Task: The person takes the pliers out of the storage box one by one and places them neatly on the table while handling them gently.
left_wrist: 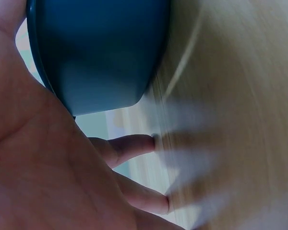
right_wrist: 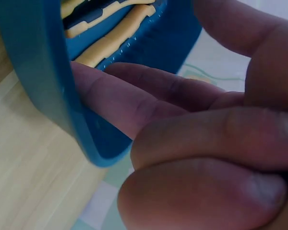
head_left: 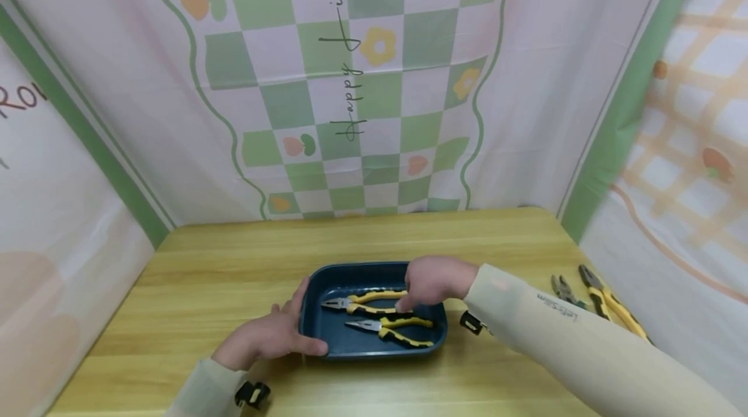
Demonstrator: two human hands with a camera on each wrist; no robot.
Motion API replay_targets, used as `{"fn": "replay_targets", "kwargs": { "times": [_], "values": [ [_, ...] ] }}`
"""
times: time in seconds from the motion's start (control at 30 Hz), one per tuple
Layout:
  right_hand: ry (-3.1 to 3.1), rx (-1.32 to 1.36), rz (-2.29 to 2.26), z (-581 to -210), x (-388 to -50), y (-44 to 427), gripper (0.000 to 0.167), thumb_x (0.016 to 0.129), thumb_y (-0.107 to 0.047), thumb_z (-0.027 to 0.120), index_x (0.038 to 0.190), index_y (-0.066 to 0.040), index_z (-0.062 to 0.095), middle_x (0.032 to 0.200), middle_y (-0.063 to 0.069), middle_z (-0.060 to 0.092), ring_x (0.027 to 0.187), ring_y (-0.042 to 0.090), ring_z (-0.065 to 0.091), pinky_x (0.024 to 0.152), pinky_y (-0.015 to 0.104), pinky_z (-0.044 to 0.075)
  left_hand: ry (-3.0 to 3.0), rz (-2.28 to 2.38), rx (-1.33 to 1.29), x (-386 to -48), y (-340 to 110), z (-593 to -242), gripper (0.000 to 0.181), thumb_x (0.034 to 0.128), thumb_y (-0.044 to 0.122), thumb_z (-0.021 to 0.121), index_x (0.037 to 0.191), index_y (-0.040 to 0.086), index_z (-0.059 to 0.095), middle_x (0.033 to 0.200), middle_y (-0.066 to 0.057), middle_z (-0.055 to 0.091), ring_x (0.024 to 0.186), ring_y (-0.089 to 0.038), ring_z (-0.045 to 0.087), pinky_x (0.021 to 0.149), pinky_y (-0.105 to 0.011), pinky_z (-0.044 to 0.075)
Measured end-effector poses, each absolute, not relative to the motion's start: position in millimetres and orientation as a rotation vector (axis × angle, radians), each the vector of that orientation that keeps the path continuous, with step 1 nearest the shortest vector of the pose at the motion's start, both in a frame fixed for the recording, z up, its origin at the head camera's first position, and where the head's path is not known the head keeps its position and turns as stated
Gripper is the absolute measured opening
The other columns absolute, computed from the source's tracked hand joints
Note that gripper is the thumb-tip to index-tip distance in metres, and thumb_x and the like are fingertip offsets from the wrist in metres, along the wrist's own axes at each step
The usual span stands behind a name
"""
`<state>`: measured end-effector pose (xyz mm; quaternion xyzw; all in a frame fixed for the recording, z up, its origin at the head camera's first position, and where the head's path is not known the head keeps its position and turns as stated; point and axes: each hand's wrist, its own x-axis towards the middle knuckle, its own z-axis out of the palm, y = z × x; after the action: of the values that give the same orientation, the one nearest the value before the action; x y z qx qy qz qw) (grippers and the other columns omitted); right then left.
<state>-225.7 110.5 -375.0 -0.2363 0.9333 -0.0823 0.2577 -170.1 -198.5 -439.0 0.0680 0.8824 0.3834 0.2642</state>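
Note:
A dark blue tray (head_left: 341,342) stands on the table with two pairs of yellow-and-black-handled pliers in it. The larger pliers (head_left: 374,297) lie at the far side, the needle-nose pliers (head_left: 382,324) at the near side, all jaws toward the left. My left hand (head_left: 271,337) rests against the tray's left end, fingers spread and thumb at its near left corner. Over the tray's right end, my right hand (head_left: 438,279) reaches in, a fingertip at the larger pliers' handle. In the right wrist view, two fingers (right_wrist: 134,103) extend inside the tray while the others curl; the thumb stands apart.
On the table's right, partly behind the right sleeve (head_left: 526,313), lie yellow-and-black pliers (head_left: 597,287) and a smaller pair of pliers (head_left: 563,288). Patterned curtains (head_left: 374,99) enclose the back and sides. The wooden table (head_left: 234,261) extends around the tray.

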Motion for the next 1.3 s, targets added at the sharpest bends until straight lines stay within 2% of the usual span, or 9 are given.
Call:
{"fn": "replay_targets", "kwargs": {
  "times": [0.07,0.17,0.3,0.43,0.67,0.97,1.17,1.3],
  "values": [
    [2.526,-0.677,-0.160,-377,-225,106,0.058,0.091,-0.044,0.072,0.050,-0.018,0.041,0.047,-0.008,0.025,0.044,0.010,0.022,0.051,0.029,0.030,2.389,1.030,0.183,-170,-198,-439,0.135,0.0742,0.050,0.086,0.159,0.017,-0.013,0.161,-0.029,0.011,0.136,-0.066,-0.004,0.104,-0.075,0.012],
    [2.518,-0.664,-0.087,-382,-223,98,0.051,0.089,-0.041,0.075,0.052,-0.017,0.048,0.051,-0.007,0.034,0.047,0.011,0.031,0.054,0.029,0.035,2.394,1.027,0.180,-170,-198,-439,0.135,0.0739,0.051,0.085,0.159,0.017,-0.013,0.161,-0.028,0.011,0.136,-0.066,-0.003,0.104,-0.075,0.012],
    [2.507,-0.618,-0.018,-387,-220,90,0.035,0.085,-0.038,0.080,0.066,-0.015,0.060,0.065,-0.004,0.052,0.058,0.012,0.047,0.063,0.033,0.045,2.388,1.035,0.173,-171,-198,-441,0.135,0.0736,0.051,0.086,0.160,0.018,-0.013,0.161,-0.027,0.012,0.137,-0.065,-0.003,0.105,-0.075,0.012],
    [2.498,-0.605,0.051,-389,-219,84,0.027,0.083,-0.034,0.082,0.075,-0.015,0.065,0.073,-0.003,0.059,0.064,0.013,0.053,0.069,0.033,0.050,2.385,1.046,0.181,-171,-198,-442,0.134,0.0737,0.050,0.086,0.160,0.018,-0.012,0.161,-0.027,0.011,0.136,-0.065,-0.004,0.105,-0.075,0.011],
    [2.503,-0.563,0.123,-392,-223,77,0.022,0.077,-0.025,0.088,0.086,-0.015,0.071,0.082,-0.005,0.060,0.076,0.013,0.058,0.079,0.035,0.053,2.383,1.066,0.192,-170,-199,-441,0.133,0.0747,0.047,0.086,0.160,0.017,-0.012,0.161,-0.027,0.010,0.136,-0.066,-0.006,0.104,-0.076,0.010],
    [2.505,-0.643,0.190,-394,-224,73,0.026,0.074,-0.023,0.090,0.089,-0.016,0.070,0.085,-0.005,0.060,0.078,0.012,0.058,0.079,0.033,0.053,2.382,1.065,0.188,-171,-198,-441,0.133,0.0743,0.048,0.086,0.160,0.017,-0.011,0.161,-0.027,0.009,0.136,-0.065,-0.006,0.106,-0.074,0.008],
    [2.491,-0.698,0.239,-391,-226,70,0.022,0.074,-0.023,0.090,0.080,-0.018,0.070,0.079,-0.007,0.060,0.070,0.010,0.059,0.073,0.030,0.053,2.387,1.056,0.186,-171,-199,-442,0.134,0.0741,0.049,0.086,0.160,0.017,-0.011,0.161,-0.027,0.011,0.136,-0.065,-0.005,0.105,-0.074,0.009],
    [2.437,-0.785,0.301,-388,-227,68,0.018,0.077,-0.024,0.089,0.078,-0.020,0.071,0.079,-0.010,0.060,0.072,0.008,0.057,0.073,0.028,0.051,2.382,1.053,0.177,-171,-198,-441,0.134,0.0740,0.049,0.086,0.160,0.018,-0.012,0.161,-0.027,0.010,0.137,-0.064,-0.006,0.105,-0.075,0.011]
  ]
}}
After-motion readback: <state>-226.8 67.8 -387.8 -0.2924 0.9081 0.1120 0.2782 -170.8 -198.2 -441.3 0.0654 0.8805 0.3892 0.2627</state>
